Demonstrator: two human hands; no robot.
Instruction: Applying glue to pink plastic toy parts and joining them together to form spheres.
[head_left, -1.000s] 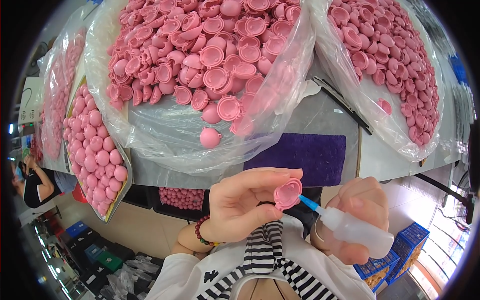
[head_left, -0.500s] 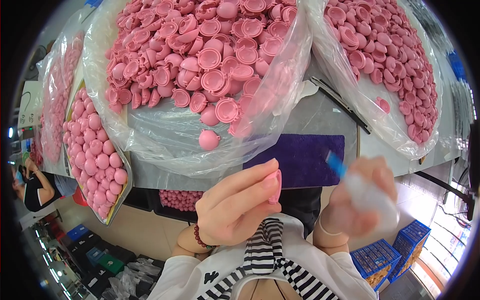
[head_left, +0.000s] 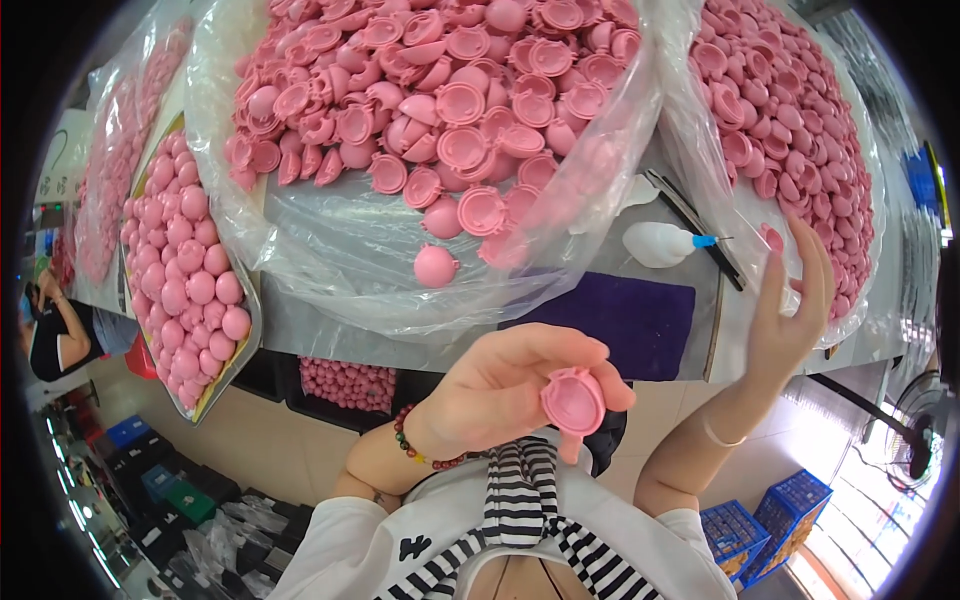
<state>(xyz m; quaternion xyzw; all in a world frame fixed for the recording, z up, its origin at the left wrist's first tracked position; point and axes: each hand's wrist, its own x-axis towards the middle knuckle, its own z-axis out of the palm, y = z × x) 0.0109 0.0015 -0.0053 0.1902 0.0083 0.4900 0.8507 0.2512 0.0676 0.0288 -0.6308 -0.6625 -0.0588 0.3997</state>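
Three clear plastic bags of pink shell-shaped parts fill the table (head_left: 330, 335) in front of you: the big middle bag (head_left: 420, 130), a second bag (head_left: 800, 130) to its right, and a narrower one (head_left: 120, 170) far to its left. Just left of the middle bag, a tray (head_left: 185, 270) holds rows of round pink pieces. Below the middle bag's right end lies a purple mat (head_left: 625, 320), flat on the table's near edge. Above the mat's right corner sits a white squeeze bottle (head_left: 660, 243) with a blue tip, lying on its side and apart from both hands. One loose pink dome (head_left: 436, 266) rests under the middle bag's front, left of the mat.

Your left hand (head_left: 500, 385) hovers below the mat, nearer your chest, its fingers curled and pinched on a pink cap (head_left: 573, 402), the hollow side turned toward you. Your right hand (head_left: 795, 300) is raised to the right of the mat, fingers spread wide and straight, holding nothing; its fingertips reach the edge of the right bag.
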